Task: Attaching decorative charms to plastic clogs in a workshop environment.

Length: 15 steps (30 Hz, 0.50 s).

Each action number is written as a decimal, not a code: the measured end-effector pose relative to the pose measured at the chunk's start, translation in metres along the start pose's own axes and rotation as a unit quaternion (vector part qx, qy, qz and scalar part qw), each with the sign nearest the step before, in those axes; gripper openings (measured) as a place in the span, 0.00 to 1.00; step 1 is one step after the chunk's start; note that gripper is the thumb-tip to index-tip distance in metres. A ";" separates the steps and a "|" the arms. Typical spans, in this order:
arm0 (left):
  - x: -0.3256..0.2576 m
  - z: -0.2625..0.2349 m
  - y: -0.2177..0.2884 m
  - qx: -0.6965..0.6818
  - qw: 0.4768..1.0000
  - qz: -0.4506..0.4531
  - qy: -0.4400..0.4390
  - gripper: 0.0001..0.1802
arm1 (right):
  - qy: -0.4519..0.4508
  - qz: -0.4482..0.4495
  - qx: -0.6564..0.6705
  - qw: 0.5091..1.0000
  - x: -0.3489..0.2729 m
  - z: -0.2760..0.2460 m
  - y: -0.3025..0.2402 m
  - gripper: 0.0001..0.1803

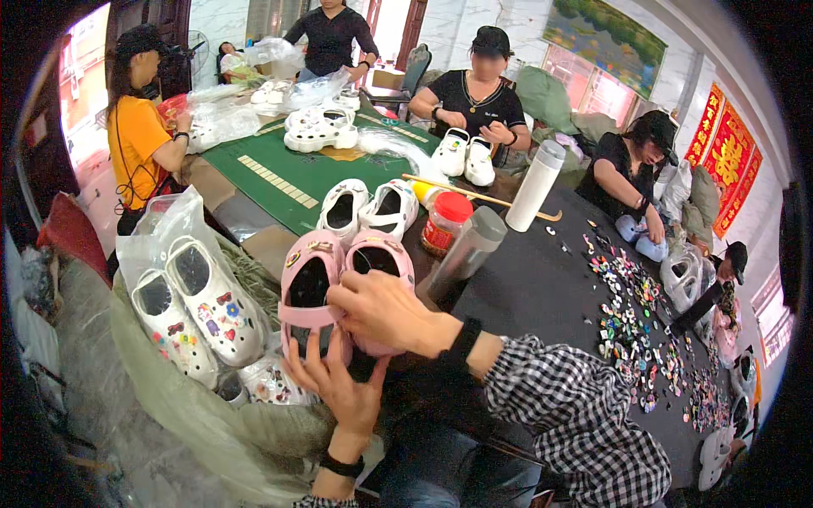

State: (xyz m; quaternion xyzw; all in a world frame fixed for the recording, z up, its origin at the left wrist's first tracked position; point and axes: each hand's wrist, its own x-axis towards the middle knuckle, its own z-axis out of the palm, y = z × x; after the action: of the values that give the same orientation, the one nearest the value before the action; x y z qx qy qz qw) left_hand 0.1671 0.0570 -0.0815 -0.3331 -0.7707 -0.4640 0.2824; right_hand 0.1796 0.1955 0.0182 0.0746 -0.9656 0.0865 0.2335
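Observation:
A pair of pink clogs with charms on their toes stands in front of me at the table's edge: the left clog [306, 264] and the right clog [379, 257]. My left hand [343, 385] grips the left clog's heel from below, fingers spread over its back and under the heel strap [306, 317]. Bent over the gap between both clogs, my right hand [385, 311] is closed, its fingertips pinched at the left clog's inner rim near the strap's end. What sits in that pinch is hidden. White clogs [389, 208] stand just beyond the pink toes.
Left, charmed white clogs [222, 305] rest on a green sack [161, 406]. A red-lidded jar [446, 224], a grey bottle [471, 254], a white tumbler [537, 186] and a wooden stick [487, 196] are beyond. Loose charms [631, 313] cover the right tabletop. Several people work around the table.

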 end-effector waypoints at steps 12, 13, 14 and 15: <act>0.065 0.134 -0.091 -0.159 0.967 0.060 -0.190 0.41 | 0.004 0.068 -0.299 0.952 0.037 0.082 0.119 0.23; 0.065 0.136 -0.092 -0.157 0.964 0.065 -0.204 0.39 | -0.013 0.119 -0.234 0.965 0.033 0.093 0.124 0.26; 0.065 0.138 -0.091 -0.149 0.967 0.056 -0.199 0.39 | -0.031 0.166 -0.167 0.971 0.030 0.097 0.128 0.30; 0.060 0.136 -0.096 -0.165 0.963 0.044 -0.209 0.39 | -0.106 0.212 -0.082 0.968 0.036 0.087 0.119 0.32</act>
State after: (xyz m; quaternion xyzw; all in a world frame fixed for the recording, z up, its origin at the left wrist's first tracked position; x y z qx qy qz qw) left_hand 0.0383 0.1614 -0.1430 -0.4988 -0.7096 -0.4918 0.0760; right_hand 0.0880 0.2900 -0.0577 -0.1423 -0.9824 0.0465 0.1118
